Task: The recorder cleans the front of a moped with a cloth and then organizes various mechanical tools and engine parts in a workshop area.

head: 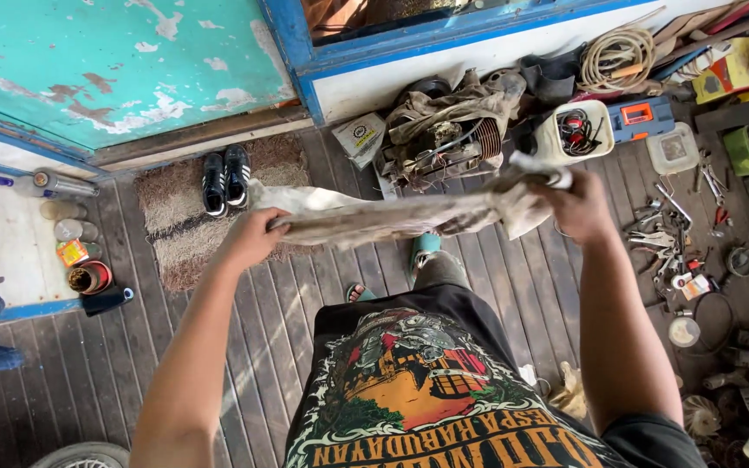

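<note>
Stretching a dirty cloth (392, 218) taut across mid-frame, the left hand (253, 236) and right hand (578, 204) each clench one end, perhaps to straighten it, above the plank floor (262, 347).

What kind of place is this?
Probably a home repair porch: hand tools lie scattered on the wooden floor, an engine sits by the wall, and both hands stretch a dirty cloth.

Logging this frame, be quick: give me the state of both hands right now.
Left hand: closed, gripping one end of the dirty cloth.
Right hand: closed, gripping the other end of the same cloth, stretched between the two.
</note>
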